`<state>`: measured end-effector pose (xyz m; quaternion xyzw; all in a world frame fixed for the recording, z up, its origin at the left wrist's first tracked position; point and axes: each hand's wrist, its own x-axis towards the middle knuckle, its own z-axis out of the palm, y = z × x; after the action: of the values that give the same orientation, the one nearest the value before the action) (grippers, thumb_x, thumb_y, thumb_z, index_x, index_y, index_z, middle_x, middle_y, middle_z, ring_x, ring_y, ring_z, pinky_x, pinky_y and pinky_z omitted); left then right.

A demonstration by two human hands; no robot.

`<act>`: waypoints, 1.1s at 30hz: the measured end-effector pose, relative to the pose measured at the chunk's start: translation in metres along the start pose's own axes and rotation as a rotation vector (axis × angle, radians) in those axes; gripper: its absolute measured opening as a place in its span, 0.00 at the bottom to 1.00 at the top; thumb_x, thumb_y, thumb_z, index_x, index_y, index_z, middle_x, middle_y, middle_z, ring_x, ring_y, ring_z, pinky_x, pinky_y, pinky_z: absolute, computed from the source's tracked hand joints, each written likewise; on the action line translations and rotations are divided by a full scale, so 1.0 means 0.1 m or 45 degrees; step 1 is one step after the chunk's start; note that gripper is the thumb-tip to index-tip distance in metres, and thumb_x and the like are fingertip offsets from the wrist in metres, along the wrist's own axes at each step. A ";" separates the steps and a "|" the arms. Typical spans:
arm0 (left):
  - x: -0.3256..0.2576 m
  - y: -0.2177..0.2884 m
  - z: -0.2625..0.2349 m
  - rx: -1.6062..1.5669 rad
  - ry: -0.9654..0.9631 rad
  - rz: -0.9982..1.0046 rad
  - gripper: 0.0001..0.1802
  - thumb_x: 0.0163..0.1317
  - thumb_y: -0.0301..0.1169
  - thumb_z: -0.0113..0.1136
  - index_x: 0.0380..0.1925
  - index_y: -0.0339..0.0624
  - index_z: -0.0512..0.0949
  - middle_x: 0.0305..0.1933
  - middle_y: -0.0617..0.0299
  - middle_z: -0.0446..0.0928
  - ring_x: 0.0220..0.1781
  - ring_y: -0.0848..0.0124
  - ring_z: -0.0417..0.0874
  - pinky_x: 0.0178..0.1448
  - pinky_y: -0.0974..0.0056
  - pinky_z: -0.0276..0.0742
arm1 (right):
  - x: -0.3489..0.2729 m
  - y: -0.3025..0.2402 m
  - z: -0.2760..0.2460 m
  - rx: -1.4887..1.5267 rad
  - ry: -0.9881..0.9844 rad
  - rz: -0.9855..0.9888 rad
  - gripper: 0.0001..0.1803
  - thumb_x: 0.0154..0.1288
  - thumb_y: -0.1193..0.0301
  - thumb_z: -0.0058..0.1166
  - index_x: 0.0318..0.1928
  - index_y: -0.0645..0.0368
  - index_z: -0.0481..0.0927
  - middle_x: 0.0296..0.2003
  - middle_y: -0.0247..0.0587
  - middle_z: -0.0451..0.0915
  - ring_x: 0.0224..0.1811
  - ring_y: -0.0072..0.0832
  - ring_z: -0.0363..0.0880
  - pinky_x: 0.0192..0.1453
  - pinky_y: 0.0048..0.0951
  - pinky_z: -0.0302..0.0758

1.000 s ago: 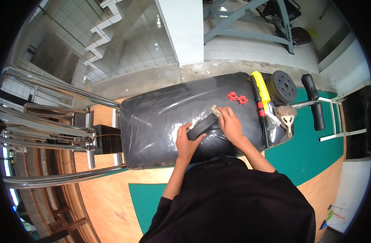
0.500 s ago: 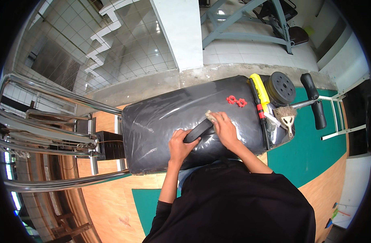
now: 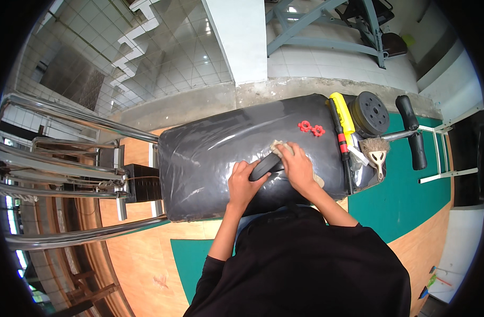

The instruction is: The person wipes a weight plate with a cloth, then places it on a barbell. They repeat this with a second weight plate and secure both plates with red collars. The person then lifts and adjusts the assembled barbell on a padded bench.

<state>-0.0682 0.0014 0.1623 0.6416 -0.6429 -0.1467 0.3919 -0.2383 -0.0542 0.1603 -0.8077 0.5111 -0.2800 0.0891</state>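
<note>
My left hand [image 3: 243, 182] grips a black weight plate [image 3: 265, 167] by its near left edge. The plate is tilted so that its thick rim shows, just over the black padded bench [image 3: 210, 142]. My right hand [image 3: 299, 168] is closed on a pale cloth [image 3: 276, 147] and presses it to the plate's far right side. More of the cloth shows below that palm. Beyond my right hand, two red star-shaped collars [image 3: 311, 128] lie side by side on the bench.
On the bench's right end are a black rod with a red band [image 3: 343, 142], a yellow long object [image 3: 342, 113], stacked black plates [image 3: 371, 112] and a brush [image 3: 377, 156]. Padded rollers [image 3: 411, 132] stand beyond. Chrome rails [image 3: 83, 120] and a weight stack [image 3: 142, 183] flank the left end.
Both hands have shifted slightly right with the plate, which has turned a little. The cloth now shows more, both above and below my right hand.
</note>
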 end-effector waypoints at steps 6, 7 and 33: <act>-0.43 -0.40 0.40 -0.367 0.086 -0.221 0.23 0.45 0.30 0.73 0.42 0.38 0.76 0.41 0.54 0.77 0.44 0.55 0.79 0.46 0.60 0.75 | 0.20 0.41 0.10 0.340 -0.034 0.376 0.15 0.65 0.70 0.49 0.53 0.48 0.74 0.47 0.46 0.73 0.43 0.48 0.76 0.46 0.43 0.73; -0.40 -0.39 0.37 -0.341 0.066 -0.206 0.23 0.45 0.30 0.73 0.42 0.39 0.76 0.40 0.54 0.77 0.43 0.55 0.79 0.46 0.60 0.75 | 0.23 0.45 0.10 0.404 -0.040 0.417 0.15 0.66 0.70 0.48 0.53 0.48 0.74 0.47 0.46 0.73 0.44 0.49 0.76 0.47 0.43 0.73; -0.17 -0.08 0.17 -0.337 0.216 0.021 0.29 0.43 0.34 0.75 0.47 0.42 0.77 0.37 0.57 0.78 0.45 0.61 0.78 0.47 0.62 0.75 | 0.26 0.28 0.06 0.309 -0.172 0.332 0.14 0.69 0.67 0.44 0.53 0.48 0.74 0.45 0.47 0.73 0.41 0.49 0.77 0.44 0.44 0.74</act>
<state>-0.0765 0.0113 0.1399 0.5890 -0.5877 -0.1724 0.5272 -0.2484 -0.0901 0.1530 -0.7350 0.5667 -0.2709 0.2555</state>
